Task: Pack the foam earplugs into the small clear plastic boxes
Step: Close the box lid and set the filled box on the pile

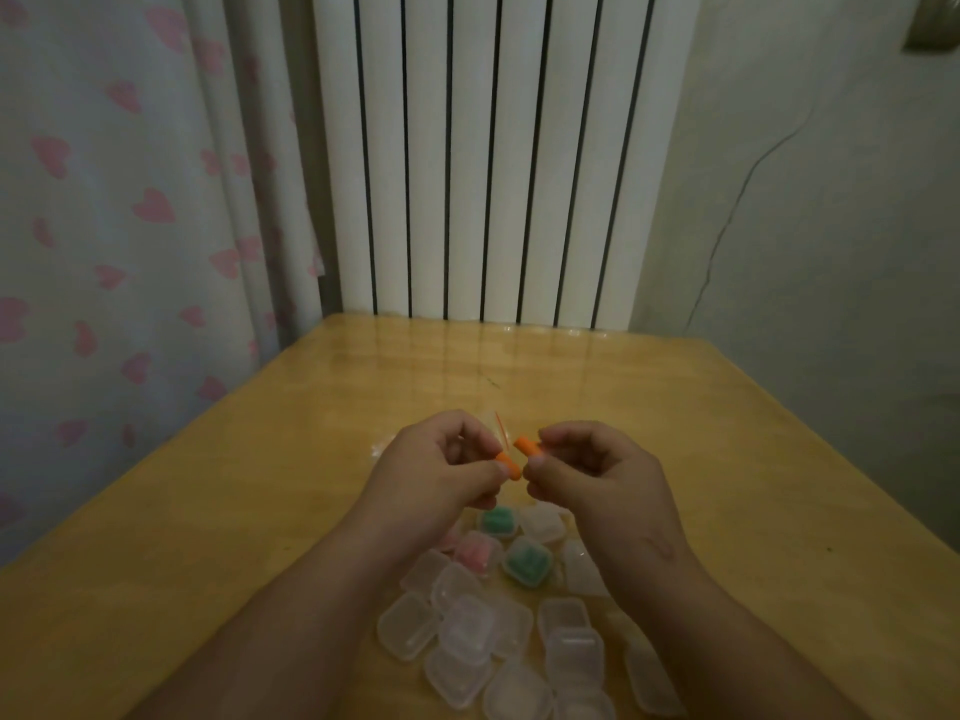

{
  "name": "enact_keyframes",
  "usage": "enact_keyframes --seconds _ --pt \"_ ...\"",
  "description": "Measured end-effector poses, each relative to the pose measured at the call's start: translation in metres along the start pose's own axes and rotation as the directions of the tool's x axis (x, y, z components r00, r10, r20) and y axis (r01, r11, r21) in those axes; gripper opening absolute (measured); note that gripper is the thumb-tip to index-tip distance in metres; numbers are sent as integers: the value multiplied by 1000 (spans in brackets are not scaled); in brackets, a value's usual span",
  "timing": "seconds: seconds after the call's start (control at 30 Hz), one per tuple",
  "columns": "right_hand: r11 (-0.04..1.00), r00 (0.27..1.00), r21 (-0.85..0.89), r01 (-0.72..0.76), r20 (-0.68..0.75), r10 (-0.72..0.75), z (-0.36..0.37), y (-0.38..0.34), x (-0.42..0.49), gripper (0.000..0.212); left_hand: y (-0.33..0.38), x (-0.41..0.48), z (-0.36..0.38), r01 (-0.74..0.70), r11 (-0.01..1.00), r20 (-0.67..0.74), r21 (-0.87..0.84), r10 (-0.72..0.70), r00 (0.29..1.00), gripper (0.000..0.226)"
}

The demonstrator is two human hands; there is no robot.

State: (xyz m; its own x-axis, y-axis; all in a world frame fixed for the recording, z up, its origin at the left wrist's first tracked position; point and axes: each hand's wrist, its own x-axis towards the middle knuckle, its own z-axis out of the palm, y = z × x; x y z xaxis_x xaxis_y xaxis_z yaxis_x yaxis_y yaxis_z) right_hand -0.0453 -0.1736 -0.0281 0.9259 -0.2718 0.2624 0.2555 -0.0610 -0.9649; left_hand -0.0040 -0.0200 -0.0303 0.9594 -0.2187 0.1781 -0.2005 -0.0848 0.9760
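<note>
The left hand (437, 470) hangs above the middle of the wooden table (208, 511). Its fingers are curled, and thumb and forefinger pinch an orange earplug (509, 467) by one end. The right hand (597, 475) faces it with its fingers curled the same way, pinching a second orange earplug (526, 445). The two plugs nearly meet in the narrow gap between the hands; whether they touch cannot be told.

Just behind the fingertips, toward the far edge, part of a small clear bag (500, 427) with a thin red strip shows. The left hand hides most of it, so it is not clear whether the bag is held or lies on the table.

Toward the near edge, below and between the two forearms, lies a loose heap of small clear plastic boxes (408, 626), several overlapping one another. The forearms cover the outer boxes on both sides. At the far side of the heap, directly under the hands, sit two boxes with green earplugs (527, 561). Beside them a box with pink earplugs (475, 553) is partly covered by the left wrist. The boxes nearer the person look empty.

Beyond the far edge stands a white ribbed radiator (493, 148). Past the left edge hangs a pale curtain (130, 200) printed with pink hearts. To the right is a plain wall (831, 252) with a thin crack running down it.
</note>
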Motion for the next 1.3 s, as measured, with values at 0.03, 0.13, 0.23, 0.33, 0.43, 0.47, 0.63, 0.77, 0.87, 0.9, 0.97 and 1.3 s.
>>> enact_keyframes --seconds 0.03,0.13,0.23,0.33,0.43,0.47,0.63,0.77,0.87,0.9,0.97,1.3 --pt "1000 1000 2 -1 -2 1 1 1 0 12 0 0 0 -1 1000 1 -11 1 1000 13" --pt "998 1000 -67 9 13 -8 1 3 0 9 -1 -1 1 1 1000 -19 -31 -2 1000 11" --pt "997 999 -76 6 32 -3 0 4 0 9 0 -1 2 -5 999 -31 -31 4 1000 13" --pt "997 999 -81 -7 41 10 1 3 -1 7 1 -2 1 -14 1000 -42 3 14 999 14" --pt "997 998 -69 -17 63 22 2 2 -2 6 0 -2 0 -42 996 -58 76 46 997 19" --pt "998 997 -65 -24 69 29 3 2 -2 7 0 -2 -1 -48 994 -64 100 54 996 18" --pt "996 995 -28 -79 56 81 3 1 -2 7 2 0 -6 -25 978 -70 208 40 997 12" --pt "997 996 1 -83 33 83 -1 1 2 8 7 2 -18 -52 868 90 494 9 996 10" --pt "997 998 -57 -59 34 61 -1 4 2 10 12 -1 -24 -106 713 235 693 -84 968 21" --pt "996 998 -67 -56 35 58 0 5 2 11 12 -3 -26 -116 690 268 715 -116 956 25" --pt "995 998 -82 -53 37 56 2 6 1 12 12 -5 -29 -147 666 313 731 -136 940 35" --pt "992 998 -111 -53 37 57 4 8 1 12 12 -6 -32 -248 554 404 795 -179 897 31"
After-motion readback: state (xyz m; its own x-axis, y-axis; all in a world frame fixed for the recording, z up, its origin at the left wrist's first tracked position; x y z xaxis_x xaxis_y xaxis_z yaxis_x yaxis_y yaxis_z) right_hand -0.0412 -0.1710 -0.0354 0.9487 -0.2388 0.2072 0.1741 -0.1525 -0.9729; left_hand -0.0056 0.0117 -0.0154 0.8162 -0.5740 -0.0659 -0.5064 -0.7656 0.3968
